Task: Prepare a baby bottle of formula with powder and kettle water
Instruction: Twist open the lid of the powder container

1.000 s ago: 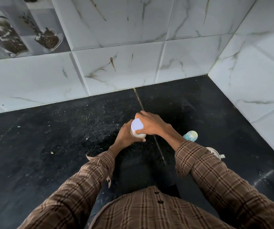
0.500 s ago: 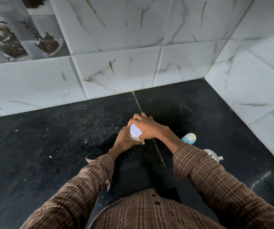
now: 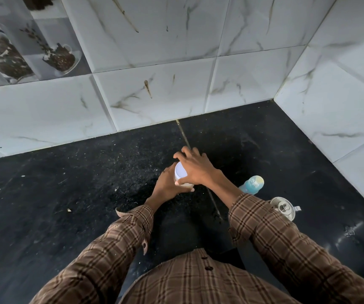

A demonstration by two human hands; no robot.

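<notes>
No text, label, brand, number or sign can be read anywhere in the frame. The decorated tile at upper left carries only a printed picture, without lettering, and the small tag at right of centre is too small to make out.

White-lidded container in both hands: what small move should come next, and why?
Probably keep twisting the white lid with the right hand until it lifts off. The left hand grips the container from below, the lid sits on top, and the baby bottle waits beside.
</notes>
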